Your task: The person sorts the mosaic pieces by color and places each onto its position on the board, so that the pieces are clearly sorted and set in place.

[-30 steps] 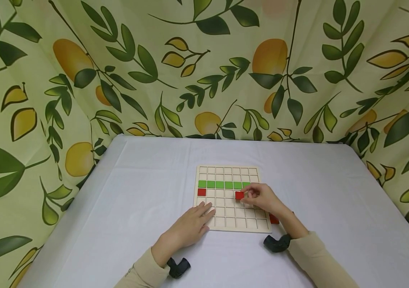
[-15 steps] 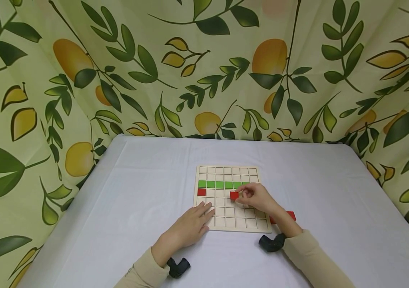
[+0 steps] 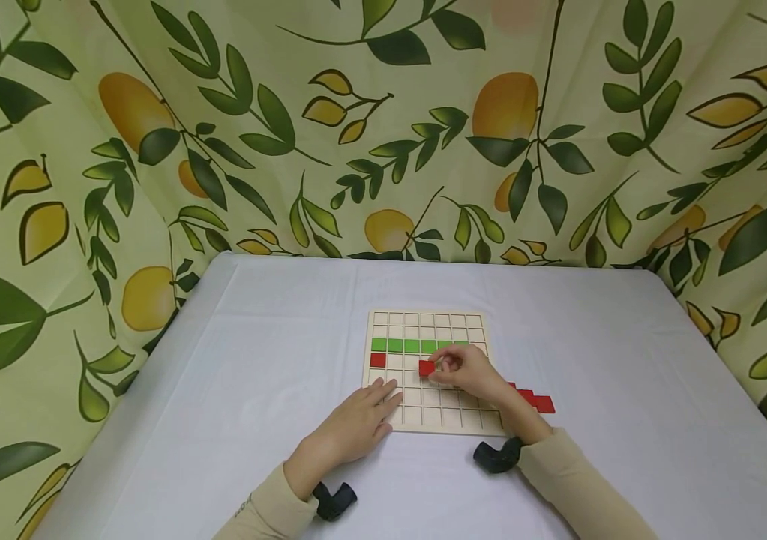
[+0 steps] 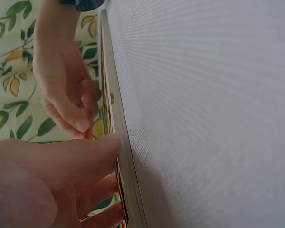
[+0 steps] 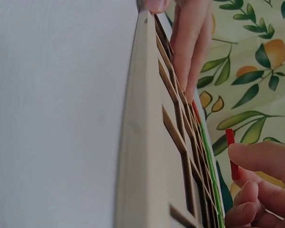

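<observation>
Head view: my right hand (image 3: 469, 370) pinches a red tile (image 3: 426, 368) above the board (image 3: 413, 416); my left hand (image 3: 352, 424), fingers loosely spread, rests at its near-left corner. A tilted pinch could drop the red tile askew across cells.

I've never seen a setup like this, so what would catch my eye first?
Probably the bold, leafy, fruit-printed backdrop behind the white table. Next, the row of green tiles across the gridded wooden board, and the red tile pinched in the right hand over it.
</observation>
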`<state>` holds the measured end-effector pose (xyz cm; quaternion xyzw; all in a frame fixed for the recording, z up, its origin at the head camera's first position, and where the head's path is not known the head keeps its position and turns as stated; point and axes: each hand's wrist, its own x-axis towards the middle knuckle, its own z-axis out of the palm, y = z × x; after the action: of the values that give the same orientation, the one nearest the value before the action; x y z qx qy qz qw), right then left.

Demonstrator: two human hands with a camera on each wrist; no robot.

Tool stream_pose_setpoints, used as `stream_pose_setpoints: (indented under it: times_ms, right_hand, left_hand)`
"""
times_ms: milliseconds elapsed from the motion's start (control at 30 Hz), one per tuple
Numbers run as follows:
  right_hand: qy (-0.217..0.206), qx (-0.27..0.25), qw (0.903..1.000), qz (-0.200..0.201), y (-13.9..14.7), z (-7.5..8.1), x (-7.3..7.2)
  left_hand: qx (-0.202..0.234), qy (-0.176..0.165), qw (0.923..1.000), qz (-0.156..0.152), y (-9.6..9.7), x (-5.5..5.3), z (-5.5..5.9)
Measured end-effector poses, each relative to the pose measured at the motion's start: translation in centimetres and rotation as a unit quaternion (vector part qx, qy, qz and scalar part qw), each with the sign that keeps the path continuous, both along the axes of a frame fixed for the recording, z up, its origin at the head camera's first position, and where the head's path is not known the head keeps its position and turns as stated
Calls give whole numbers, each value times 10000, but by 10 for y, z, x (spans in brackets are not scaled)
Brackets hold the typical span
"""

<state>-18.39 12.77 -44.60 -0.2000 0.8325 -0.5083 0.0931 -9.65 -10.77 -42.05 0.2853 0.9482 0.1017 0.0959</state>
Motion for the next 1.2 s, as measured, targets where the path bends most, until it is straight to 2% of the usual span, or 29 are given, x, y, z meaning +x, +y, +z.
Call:
stream_pose_setpoints:
  times_ms: [100,333,500,800,1000,1200]
  right_hand:
    - [117,-37,9999,41,-5,1,2]
    - [-248,95,9996,-123,-16,-1,0]
    - [-263,103,9995,-126,-22,0,0]
    - [-146,381,9989,-210,-32,-2,-3]
    - [-35,448,9988,-217,-41,-2,-5]
    - [215,865,9949,-478,-50,0,-6]
  left_hand:
    - [0,-14,10000,5,0,0,0]
    - [26,-16,10000,-3,0,0,0]
    - [-1,-11,10000,-13,0,-1,0]
    - [-45,128,9999,-37,0,-2,-1]
    - [-331,324,9989,24,1,0,-1]
    - [-467,454,9979,54,2,0,-1]
